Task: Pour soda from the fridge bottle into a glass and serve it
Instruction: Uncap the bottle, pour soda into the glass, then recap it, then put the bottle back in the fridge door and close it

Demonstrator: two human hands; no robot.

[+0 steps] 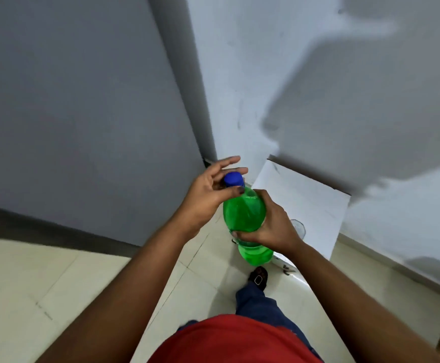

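Room: grey walls, pale tiled floor [56, 279]
Bottle: green plastic soda bottle [242, 216], blue cap [233, 178], midair
Right hand [271, 226]: grip closed round bottle body
Left hand [208, 195]: grip loose, fingers at cap
Glass: clear drinking glass [299, 227] on white bench [313, 205]

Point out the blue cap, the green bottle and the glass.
blue cap [233, 178], head view, its top.
green bottle [242, 213], head view, upper body.
glass [298, 227], head view, visible rim, mostly hidden behind the right hand.

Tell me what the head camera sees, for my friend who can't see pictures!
A person's right hand grips a green plastic soda bottle around its middle while the left hand curls around its blue screw cap. A clear drinking glass stands on a white table just behind, against a pale wall.
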